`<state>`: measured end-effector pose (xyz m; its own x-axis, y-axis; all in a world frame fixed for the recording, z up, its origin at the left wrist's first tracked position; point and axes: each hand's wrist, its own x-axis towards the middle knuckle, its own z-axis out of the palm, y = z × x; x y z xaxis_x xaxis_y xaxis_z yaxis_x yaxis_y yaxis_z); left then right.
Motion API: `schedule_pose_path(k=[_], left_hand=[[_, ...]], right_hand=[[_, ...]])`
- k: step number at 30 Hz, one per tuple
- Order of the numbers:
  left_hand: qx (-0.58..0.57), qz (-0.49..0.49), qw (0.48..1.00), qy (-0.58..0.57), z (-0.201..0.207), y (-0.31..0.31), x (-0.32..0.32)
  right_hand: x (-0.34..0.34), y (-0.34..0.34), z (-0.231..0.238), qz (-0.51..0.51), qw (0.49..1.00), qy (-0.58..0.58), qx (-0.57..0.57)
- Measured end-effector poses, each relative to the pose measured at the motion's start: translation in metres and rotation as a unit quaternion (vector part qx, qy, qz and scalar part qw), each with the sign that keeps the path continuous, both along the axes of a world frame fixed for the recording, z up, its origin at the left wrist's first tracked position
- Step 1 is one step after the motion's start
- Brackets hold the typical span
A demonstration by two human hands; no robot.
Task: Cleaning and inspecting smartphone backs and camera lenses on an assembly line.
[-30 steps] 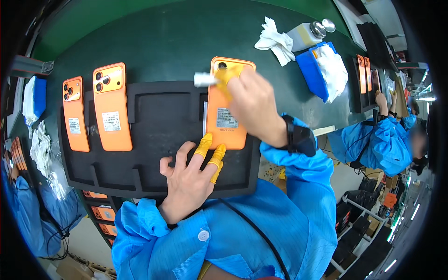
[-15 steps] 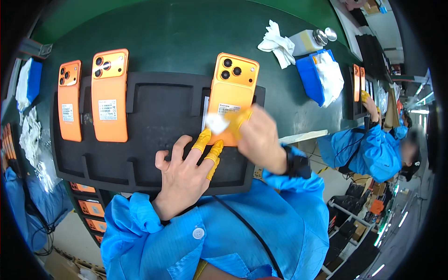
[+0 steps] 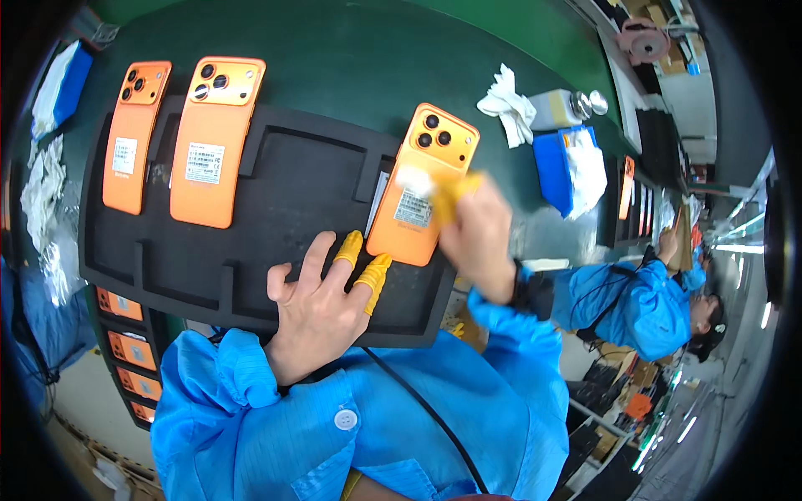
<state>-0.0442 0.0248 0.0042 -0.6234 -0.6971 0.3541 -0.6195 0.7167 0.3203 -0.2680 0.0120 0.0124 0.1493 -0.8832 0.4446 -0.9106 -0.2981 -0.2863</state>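
An orange smartphone (image 3: 407,231) lies back side up at the right of the black foam tray (image 3: 276,188), its three-lens camera block at the far end and a white label on its back. My left hand (image 3: 322,309), with yellow finger cots on two fingers, has its fingers spread; a fingertip touches the phone's near edge. Closed around a white wipe (image 3: 415,180), my right hand (image 3: 480,238) is over the phone's back, blurred by motion. Two more orange phones, a narrower-looking one (image 3: 134,154) and another one (image 3: 209,142), rest at the tray's left.
At the back right are a blue box (image 3: 553,171) of white wipes, a crumpled white cloth (image 3: 507,108) and a metal-capped bottle (image 3: 555,108). A stack of trays (image 3: 125,359) with orange phones stands below left. A co-worker (image 3: 639,305) in blue sits at the right.
My right hand with the wipe has moved up the phone, from its lower part to above the label. The whole view has tilted and shifted a little. My left hand stays at the phone's near edge.
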Motion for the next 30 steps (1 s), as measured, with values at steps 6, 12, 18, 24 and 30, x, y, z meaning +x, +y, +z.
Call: schedule_pose_path(k=[6,12,18,24,30], left_hand=[[-0.007,0.027,0.999,0.015,-0.003,0.002,0.0],[-0.009,0.016,1.0,0.018,-0.001,0.003,0.001],[0.023,-0.015,0.998,0.053,-0.007,0.002,0.002],[0.072,-0.106,0.988,0.082,0.002,-0.004,0.027],[0.105,-0.079,0.991,-0.027,0.02,-0.009,0.093]], right_hand=[[0.034,0.029,0.003,0.087,0.996,-0.008,0.034],[0.005,-0.043,0.006,-0.021,0.997,0.045,-0.061],[0.03,-0.016,0.004,0.087,0.996,0.011,0.01],[0.029,0.011,0.007,0.235,0.968,0.023,0.086],[0.013,0.032,0.021,0.229,0.96,0.049,0.152]])
